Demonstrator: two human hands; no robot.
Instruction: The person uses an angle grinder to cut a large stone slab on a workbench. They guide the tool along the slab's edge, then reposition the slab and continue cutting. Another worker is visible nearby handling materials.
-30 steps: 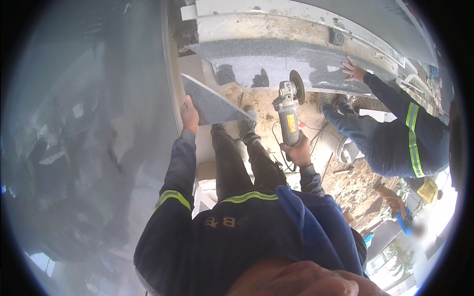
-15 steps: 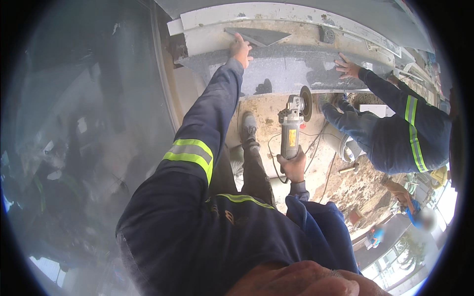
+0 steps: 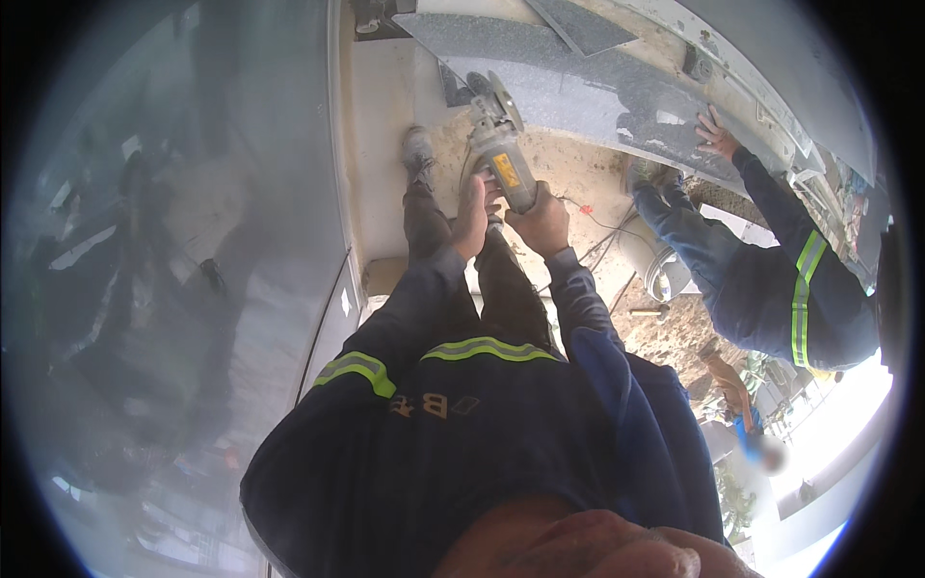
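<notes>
My right hand (image 3: pixel 541 225) is wrapped round the rear of a grey angle grinder (image 3: pixel 510 170) with a yellow label. The grinder points away from me, its cutting disc (image 3: pixel 505 102) close to the near edge of a grey stone slab (image 3: pixel 568 93). Along the grinder's left side is my left hand (image 3: pixel 472 214), its fingers stretched out at the body; whether they touch it I cannot tell. On the slab's right part rests a co-worker's hand (image 3: pixel 715 135).
A triangular grey offcut (image 3: pixel 586 27) lies on the slab. The co-worker (image 3: pixel 761 270) leans in from the right, beside a white bucket (image 3: pixel 667 274). A cord (image 3: pixel 599 227) and a hammer (image 3: pixel 649 311) lie on the ground. A large glossy panel (image 3: pixel 193 289) stands left.
My left hand has left the slab and come back beside the grinder. The grinder has moved left and tilted in my right hand. My view has shifted left.
</notes>
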